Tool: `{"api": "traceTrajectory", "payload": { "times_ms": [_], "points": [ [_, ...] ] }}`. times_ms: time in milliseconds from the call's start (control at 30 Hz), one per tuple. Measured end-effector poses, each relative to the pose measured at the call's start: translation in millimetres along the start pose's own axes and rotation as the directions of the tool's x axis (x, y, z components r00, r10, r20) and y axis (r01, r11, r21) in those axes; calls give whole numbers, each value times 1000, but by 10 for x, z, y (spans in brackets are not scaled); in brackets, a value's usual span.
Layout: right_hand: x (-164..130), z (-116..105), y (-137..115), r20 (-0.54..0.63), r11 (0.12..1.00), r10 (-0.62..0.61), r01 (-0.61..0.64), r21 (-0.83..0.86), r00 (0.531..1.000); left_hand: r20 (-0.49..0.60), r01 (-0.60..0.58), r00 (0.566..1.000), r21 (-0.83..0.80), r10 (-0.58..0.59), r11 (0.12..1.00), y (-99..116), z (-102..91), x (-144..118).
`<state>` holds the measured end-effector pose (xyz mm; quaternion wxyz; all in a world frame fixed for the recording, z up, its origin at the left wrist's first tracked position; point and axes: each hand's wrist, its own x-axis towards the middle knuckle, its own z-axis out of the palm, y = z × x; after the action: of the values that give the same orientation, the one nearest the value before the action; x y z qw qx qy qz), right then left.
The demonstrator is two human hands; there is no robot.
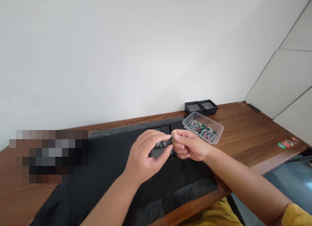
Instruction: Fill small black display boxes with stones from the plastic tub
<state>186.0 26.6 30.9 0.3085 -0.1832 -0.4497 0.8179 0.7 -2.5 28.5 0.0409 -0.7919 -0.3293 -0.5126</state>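
Both hands meet over a soft black cloth mat (pixel 102 174) on the grained wooden table (pixel 248 135). The left hand (pixel 143 156) pinches a small flat black tray (pixel 161 147) bearing a few glossy beads — perhaps stones; the right hand (pixel 188 144) closes on its other edge. Just beside sits a clear plastic tub (pixel 207 120) of mottled green-red pieces.

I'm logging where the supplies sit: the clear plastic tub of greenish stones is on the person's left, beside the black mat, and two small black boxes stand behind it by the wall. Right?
Not quite. In the head view the clear plastic tub of greenish stones sits on the person's right, beyond the right hand, not the left. It is beside the black mat, and the two small black boxes do stand behind it by the wall.
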Motion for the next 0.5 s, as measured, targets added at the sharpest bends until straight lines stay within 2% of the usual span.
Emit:
{"api": "traceTrajectory", "payload": {
  "times_ms": [133,267,367,500],
  "points": [
    [8,-3,9,-36,1000,-19,19,-15,999,-16,44,999,-36,-45,998,-3,62,-31],
    [-1,14,9,-48,1000,13,-14,-15,999,-34,73,997,-46,-75,996,-62,59,-56],
    [-3,24,22,-45,998,60,-60,-5,997,-46,59,997,-30,-60,998,-76,58,-58],
    [7,10,47,-46,995,96,-96,-5,994,-12,10,1000,-5,-10,1000,-74,54,-36]
  ]
}}
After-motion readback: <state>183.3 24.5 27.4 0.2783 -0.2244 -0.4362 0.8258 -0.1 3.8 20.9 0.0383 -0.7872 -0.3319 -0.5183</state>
